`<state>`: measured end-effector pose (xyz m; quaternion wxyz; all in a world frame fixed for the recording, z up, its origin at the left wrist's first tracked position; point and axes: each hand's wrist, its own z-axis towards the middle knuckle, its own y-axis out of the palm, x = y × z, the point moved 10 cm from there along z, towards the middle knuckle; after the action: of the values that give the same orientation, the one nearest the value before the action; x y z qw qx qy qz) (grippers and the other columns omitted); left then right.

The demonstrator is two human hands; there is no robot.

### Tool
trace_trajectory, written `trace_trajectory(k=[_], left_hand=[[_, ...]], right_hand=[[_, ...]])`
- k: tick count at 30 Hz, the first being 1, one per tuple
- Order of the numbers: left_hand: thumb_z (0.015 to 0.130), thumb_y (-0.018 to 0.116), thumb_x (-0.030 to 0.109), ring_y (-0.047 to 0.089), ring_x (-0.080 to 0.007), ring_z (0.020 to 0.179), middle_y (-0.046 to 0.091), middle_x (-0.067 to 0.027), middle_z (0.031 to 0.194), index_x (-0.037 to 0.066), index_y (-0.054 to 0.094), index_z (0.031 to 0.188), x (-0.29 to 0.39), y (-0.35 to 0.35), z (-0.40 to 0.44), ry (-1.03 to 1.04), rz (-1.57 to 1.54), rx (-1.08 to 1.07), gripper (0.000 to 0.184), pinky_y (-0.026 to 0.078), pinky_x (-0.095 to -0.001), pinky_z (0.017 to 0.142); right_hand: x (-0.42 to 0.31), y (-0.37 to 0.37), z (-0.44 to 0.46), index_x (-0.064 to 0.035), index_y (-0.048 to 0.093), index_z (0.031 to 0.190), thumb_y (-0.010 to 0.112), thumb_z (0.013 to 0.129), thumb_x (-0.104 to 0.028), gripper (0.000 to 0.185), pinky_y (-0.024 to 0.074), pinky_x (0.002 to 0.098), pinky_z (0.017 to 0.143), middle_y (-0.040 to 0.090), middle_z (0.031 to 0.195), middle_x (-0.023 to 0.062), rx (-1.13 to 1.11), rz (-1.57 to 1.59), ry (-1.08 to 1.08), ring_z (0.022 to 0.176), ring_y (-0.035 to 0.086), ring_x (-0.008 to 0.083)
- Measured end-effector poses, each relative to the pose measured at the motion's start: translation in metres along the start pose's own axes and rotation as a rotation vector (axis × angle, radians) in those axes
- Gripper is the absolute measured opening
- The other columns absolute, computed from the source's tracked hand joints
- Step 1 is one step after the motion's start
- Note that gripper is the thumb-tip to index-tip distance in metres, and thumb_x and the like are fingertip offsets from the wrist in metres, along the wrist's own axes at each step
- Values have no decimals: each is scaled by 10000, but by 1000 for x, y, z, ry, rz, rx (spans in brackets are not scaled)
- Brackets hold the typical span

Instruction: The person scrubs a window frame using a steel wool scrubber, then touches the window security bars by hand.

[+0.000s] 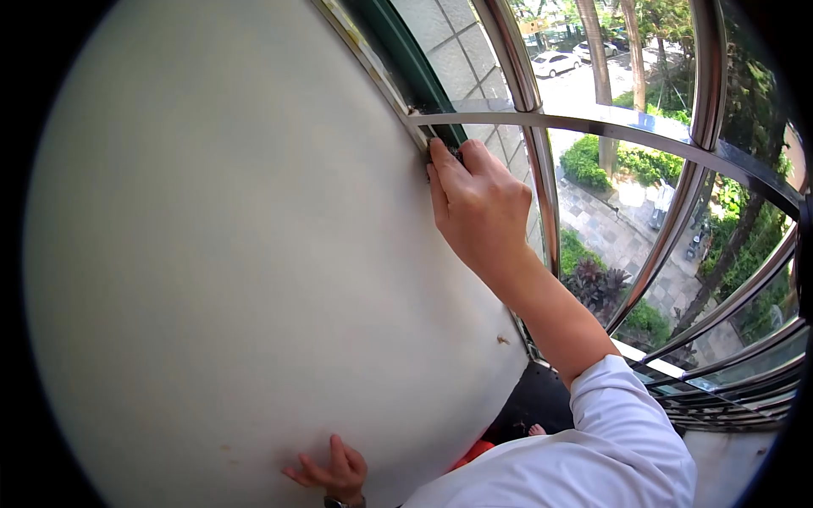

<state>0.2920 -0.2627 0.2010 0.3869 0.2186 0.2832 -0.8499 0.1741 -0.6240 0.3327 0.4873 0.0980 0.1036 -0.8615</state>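
My right hand is up at the narrow gap between the white wall and the dark green window frame. Its fingers are bent and pressed together over something small and dark at the frame's edge, mostly hidden by the fingertips. Low down, my left hand rests on the white surface with its fingers spread and nothing in them. A dark watch is on that wrist.
Curved metal bars and a flat crossbar stand close by the right forearm. Beyond and below them lie a paved path, bushes, tree trunks and a parked white car. A bare foot shows below.
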Motion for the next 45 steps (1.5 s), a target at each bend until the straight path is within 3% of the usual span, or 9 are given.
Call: trace_trajectory(k=[6, 11, 14, 20, 29, 31, 38, 41, 45], left_hand=[[912, 564, 195, 142, -549, 1423, 282, -259, 1524, 132, 677, 1144, -6, -1, -11, -27, -9, 45, 265, 178, -700, 1109], [922, 554, 211, 149, -547, 1421, 289, -264, 1519, 142, 675, 1152, -6, -2, -8, -33, -11, 22, 269, 185, -699, 1107], [937, 512, 177, 153, -540, 1413, 256, -282, 1531, 73, 625, 1212, -5, -4, -5, -15, -33, 22, 316, 183, -691, 1103], [937, 509, 194, 153, -542, 1413, 268, -293, 1523, 80, 624, 1215, -4, -8, -5, 7, -40, 38, 323, 180, -687, 1104], [920, 523, 185, 176, -520, 1418, 293, -294, 1511, 88, 636, 1194, -7, -15, -1, 6, -78, 72, 312, 170, -686, 1107], [897, 638, 288, 348, -480, 1357, 448, -308, 1395, 124, 721, 1144, 5, -18, 7, 153, -34, 59, 307, 217, -687, 1097], [895, 632, 263, 351, -481, 1354, 447, -310, 1395, 119, 724, 1119, 7, -20, 10, 162, -27, 45, 282, 216, -683, 1098], [894, 630, 251, 340, -477, 1366, 441, -309, 1402, 110, 724, 1115, 8, -22, 16, 165, -27, 50, 279, 204, -681, 1105], [886, 639, 236, 321, -471, 1384, 432, -306, 1413, 101, 722, 1115, 7, -22, 15, 169, -36, 55, 278, 190, -682, 1109]], right_hand=[[11, 7, -37, -56, 693, 1028, 686, 813, -105, 220, 401, 318, 418, 493, 733, 43, -139, -29, 59, 569, 561, 179], [-5, -4, 27, -80, 711, 1024, 692, 831, -117, 198, 482, 343, 498, 583, 781, 64, 92, 21, 31, 605, 619, 241], [-6, -2, 28, -77, 715, 1022, 686, 839, -117, 190, 486, 345, 501, 598, 787, 64, 65, 9, 73, 605, 624, 245], [8, 4, -9, -69, 706, 1033, 683, 828, -137, 217, 462, 349, 454, 561, 751, 47, -69, -40, 119, 589, 615, 213], [1, -1, 5, -80, 713, 1028, 688, 824, -131, 212, 448, 338, 450, 540, 736, 47, 39, -21, 35, 581, 600, 203], [2, -1, -14, -78, 712, 1012, 684, 821, -114, 197, 442, 321, 449, 531, 739, 43, 0, -58, 21, 584, 592, 192], [-8, -4, 22, -81, 709, 996, 686, 810, -98, 188, 431, 329, 444, 530, 738, 37, 150, 4, -28, 597, 590, 188], [-3, -2, 0, -76, 703, 988, 683, 809, -91, 181, 438, 337, 448, 553, 759, 40, 30, -14, -13, 619, 606, 196], [-5, -3, 19, -81, 711, 1011, 690, 802, -93, 210, 437, 335, 447, 549, 760, 33, 105, 22, -27, 607, 601, 187]])
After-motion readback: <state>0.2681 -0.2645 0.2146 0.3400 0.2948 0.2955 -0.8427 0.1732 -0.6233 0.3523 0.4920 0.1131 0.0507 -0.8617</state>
